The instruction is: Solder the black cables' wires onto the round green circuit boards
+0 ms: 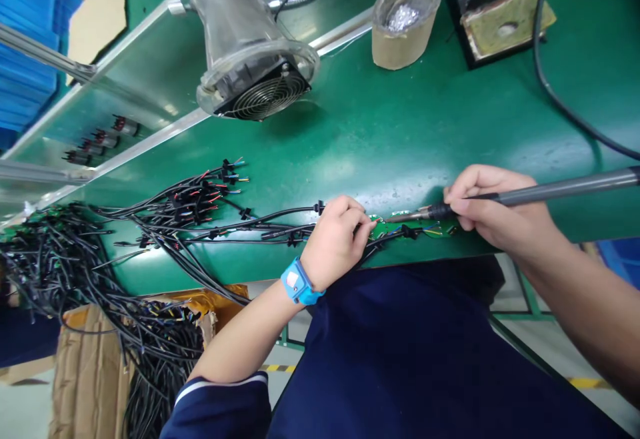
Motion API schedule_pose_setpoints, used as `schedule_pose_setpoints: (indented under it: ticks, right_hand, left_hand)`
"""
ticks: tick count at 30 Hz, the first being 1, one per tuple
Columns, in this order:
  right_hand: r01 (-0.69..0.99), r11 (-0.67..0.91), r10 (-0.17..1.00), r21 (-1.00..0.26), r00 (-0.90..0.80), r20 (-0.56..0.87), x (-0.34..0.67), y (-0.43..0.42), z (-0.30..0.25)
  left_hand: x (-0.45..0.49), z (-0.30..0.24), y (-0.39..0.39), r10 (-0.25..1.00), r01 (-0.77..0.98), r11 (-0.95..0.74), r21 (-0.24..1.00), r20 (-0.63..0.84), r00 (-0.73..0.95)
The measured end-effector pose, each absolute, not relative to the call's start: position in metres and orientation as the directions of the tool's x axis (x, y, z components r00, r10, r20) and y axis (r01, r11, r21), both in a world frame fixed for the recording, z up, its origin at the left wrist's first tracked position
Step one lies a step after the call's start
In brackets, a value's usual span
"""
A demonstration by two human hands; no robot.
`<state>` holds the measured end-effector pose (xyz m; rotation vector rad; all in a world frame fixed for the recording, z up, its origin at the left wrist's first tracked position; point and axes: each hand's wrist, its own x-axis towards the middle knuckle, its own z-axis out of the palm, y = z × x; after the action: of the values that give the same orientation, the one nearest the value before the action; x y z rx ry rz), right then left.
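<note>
Green circuit board (415,228) is resting on the green bench mat (380,152) as I am pinching its edge with my left hand (335,242) and pinching a soldering iron (550,192) to it with my right hand (500,209).

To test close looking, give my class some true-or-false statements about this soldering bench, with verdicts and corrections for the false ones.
1. The right hand holds a soldering iron. True.
2. The soldering iron's tip points toward a green circuit board. True.
3. A blue wrist strap is on the right wrist. False: the blue wrist strap is on the left wrist.
4. The left hand wears a glove. False: the left hand is bare.
5. Black wire bundles lie on the green bench. True.
6. A fan sits inside a cardboard box. False: the fan is on a clear duct above the green bench.
</note>
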<state>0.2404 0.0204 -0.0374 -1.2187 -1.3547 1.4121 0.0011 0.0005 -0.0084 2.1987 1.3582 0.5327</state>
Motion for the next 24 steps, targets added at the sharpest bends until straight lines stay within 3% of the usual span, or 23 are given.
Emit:
schedule_pose_setpoints:
  ticks: [20, 24]
  right_hand:
    - [0.125, -0.076, 0.97, -0.989, -0.219, -0.102, 0.2394, 0.0169, -0.0327]
    - [0.06, -0.078, 0.979, -0.995, -0.182, -0.088, 0.2402, 0.0164, -0.0353]
  left_hand:
    - [0.0037, -0.0099, 0.0015, 0.915, 0.71, -0.361, 0.604, 0.081, 0.396]
    - [0.0038, -0.0094, 0.0017, 0.913, 0.717, -0.359, 0.598, 0.067, 0.401]
